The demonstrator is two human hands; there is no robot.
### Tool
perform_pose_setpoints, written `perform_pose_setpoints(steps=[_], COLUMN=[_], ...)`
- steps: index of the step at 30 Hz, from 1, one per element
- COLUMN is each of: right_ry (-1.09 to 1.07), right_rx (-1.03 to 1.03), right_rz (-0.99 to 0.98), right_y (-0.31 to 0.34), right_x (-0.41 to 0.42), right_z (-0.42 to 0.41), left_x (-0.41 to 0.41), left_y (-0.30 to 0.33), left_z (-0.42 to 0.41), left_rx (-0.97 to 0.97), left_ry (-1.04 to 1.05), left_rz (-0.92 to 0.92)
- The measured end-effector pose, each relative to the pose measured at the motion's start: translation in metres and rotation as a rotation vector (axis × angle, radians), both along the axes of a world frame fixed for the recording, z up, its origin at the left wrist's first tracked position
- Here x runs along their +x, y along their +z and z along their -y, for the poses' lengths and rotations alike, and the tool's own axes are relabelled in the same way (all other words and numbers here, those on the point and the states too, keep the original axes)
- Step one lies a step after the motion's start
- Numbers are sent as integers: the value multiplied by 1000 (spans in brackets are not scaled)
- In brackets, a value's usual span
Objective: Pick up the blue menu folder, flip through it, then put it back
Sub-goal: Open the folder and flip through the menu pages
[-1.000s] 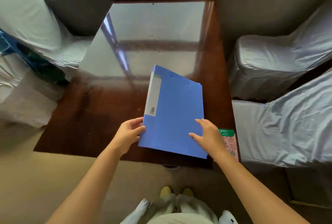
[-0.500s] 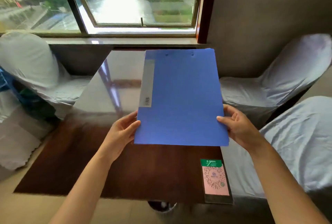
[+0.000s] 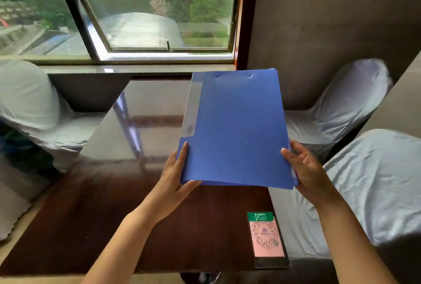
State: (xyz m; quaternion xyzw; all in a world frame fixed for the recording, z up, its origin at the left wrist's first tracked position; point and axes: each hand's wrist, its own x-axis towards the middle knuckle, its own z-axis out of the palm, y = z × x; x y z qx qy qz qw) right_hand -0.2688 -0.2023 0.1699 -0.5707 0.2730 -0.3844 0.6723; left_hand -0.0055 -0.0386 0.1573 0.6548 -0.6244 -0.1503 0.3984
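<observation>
The blue menu folder (image 3: pixel 237 128) is held closed in the air above the dark glossy table (image 3: pixel 95 226), its spine with a grey label strip on the left. My left hand (image 3: pixel 175 176) grips the folder's lower left corner, thumb on the cover. My right hand (image 3: pixel 307 172) holds the lower right edge, where the stacked page edges show slightly.
A pink and green QR card (image 3: pixel 266 236) lies at the table's near right corner. Covered chairs stand on the right (image 3: pixel 355 169) and on the left (image 3: pixel 29 110). A window (image 3: pixel 155 14) and sill are behind the table.
The folder was lifted off the table with both hands and raised toward me. In the last half second it tilted slightly and my right hand shifted along its right edge.
</observation>
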Motion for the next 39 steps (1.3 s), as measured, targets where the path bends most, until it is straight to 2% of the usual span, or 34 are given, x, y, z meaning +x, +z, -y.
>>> perform_pose_setpoints(steps=[4, 8, 11, 15, 18, 22, 28, 35, 39], right_ry=[-21, -80, -105, -157, -158, -127, -169, 117, 45], right_rx=[-15, -29, -54, -76, -86, -54, -32, 14, -19], right_rz=[83, 20, 43, 78, 60, 31, 18, -156, -219], right_y=[1, 0, -1, 1, 1, -4, -9, 0, 5], right_x=[-9, -19, -21, -20, -24, -26, -14, -45, -49], right_z=[-1, -2, -4, -3, -2, -4, -10, -9, -9], left_x=[-6, -10, -15, -10, -2, -2, -8, -3, -12], left_y=[6, 18, 29, 32, 26, 16, 9, -4, -16], left_z=[0, 0, 3, -1, -14, -22, -20, -29, -28], left_rx=[24, -49, -31, 59, 63, -42, -250, -89, -85], left_ry=[-7, -53, 86, 7, -5, 0, 89, 23, 42], left_rz=[-258, -695, -980, -986, -1140, -1280, -1378, -1382, -1500])
